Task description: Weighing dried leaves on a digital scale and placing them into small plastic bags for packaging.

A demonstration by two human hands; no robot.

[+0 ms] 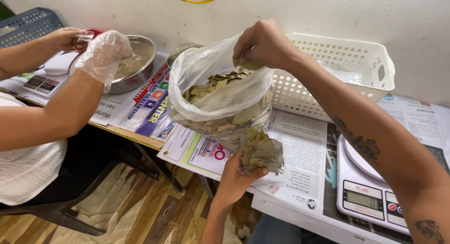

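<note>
A large clear plastic bag (211, 101) full of dried bay leaves stands on the newspaper-covered table. My right hand (262, 42) reaches into its open mouth, fingers pinched on some leaves. Below the bag, at the table's front edge, my left hand (236, 176) holds a small clear pouch (261, 152) stuffed with the same dried leaves.
A white perforated basket (347, 61) sits behind the bag. A white digital scale (370, 197) lies at the right. At the left a co-worker's gloved hand (101, 56) dips into a steel bowl (140, 70) of ground spice, next to another scale (47, 77) and a grey crate (30, 23).
</note>
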